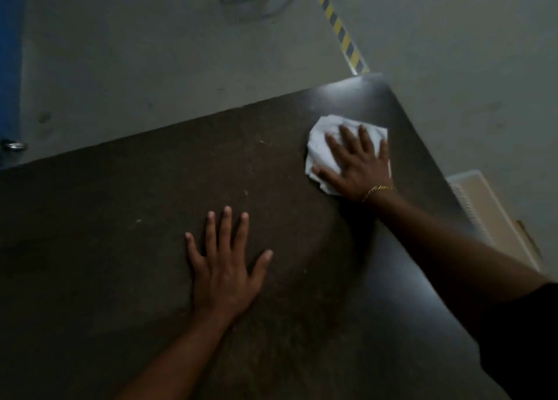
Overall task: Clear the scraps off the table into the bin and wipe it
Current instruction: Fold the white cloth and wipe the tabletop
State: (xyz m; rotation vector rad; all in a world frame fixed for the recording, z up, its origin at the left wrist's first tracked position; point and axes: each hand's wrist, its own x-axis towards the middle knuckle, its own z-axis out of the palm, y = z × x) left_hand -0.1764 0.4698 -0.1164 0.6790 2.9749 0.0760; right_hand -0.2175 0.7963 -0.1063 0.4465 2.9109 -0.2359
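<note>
White cloth (pixel 320 146) being pressed flat under right hand (pixel 356 164), wiping table (pixel 120 218) corner; left hand (pixel 225 267) resting spread, holding nothing. Few specks remaining; bin unseen.

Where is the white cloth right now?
Head view: the white cloth lies near the far right corner of the table, flat under the right hand.

Dark table (pixel 120 248): white cloth (pixel 320 146) near far corner, tiny scraps (pixel 246 193).
</note>
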